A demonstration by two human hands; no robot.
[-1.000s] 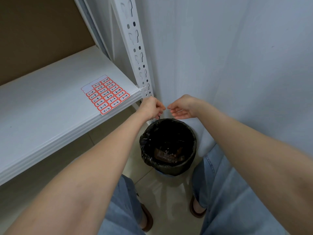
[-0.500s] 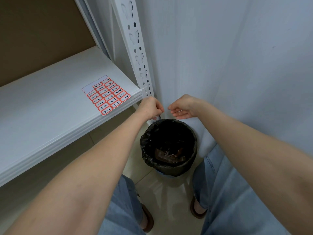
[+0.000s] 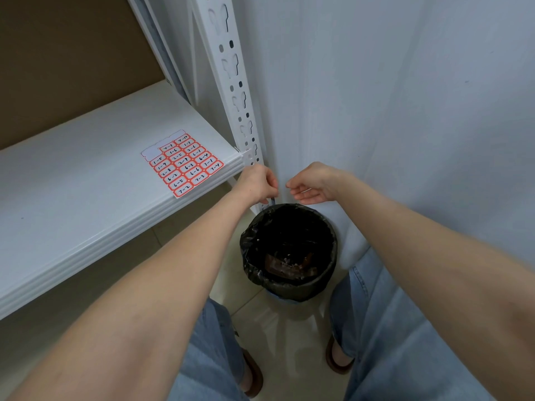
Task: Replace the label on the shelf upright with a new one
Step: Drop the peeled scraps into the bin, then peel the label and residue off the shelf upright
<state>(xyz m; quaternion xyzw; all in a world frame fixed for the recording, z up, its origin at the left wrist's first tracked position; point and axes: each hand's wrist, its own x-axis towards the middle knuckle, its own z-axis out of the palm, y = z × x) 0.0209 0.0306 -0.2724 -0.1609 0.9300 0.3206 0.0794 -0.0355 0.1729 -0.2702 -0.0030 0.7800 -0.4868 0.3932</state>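
Note:
The white slotted shelf upright (image 3: 231, 70) runs down past the shelf's corner. My left hand (image 3: 256, 185) is against the upright just below the shelf. Its fingertips pinch a small dark-edged label (image 3: 272, 201) that hangs down from them, right above the bin. Close to its right, my right hand (image 3: 314, 183) hovers palm-up with the fingers apart and nothing in it. A sheet of red-bordered numbered labels (image 3: 182, 163) lies on the white shelf (image 3: 86, 198) near its front right corner. Its top-left cells are blank.
A bin lined with a black bag (image 3: 289, 250) stands on the tiled floor directly under both hands, with some brown scraps inside. A pale wall (image 3: 405, 111) closes the right side. My legs and sandals flank the bin.
Both hands stay by the upright below the shelf. My left hand has shifted slightly down and my right hand's fingers have spread a little.

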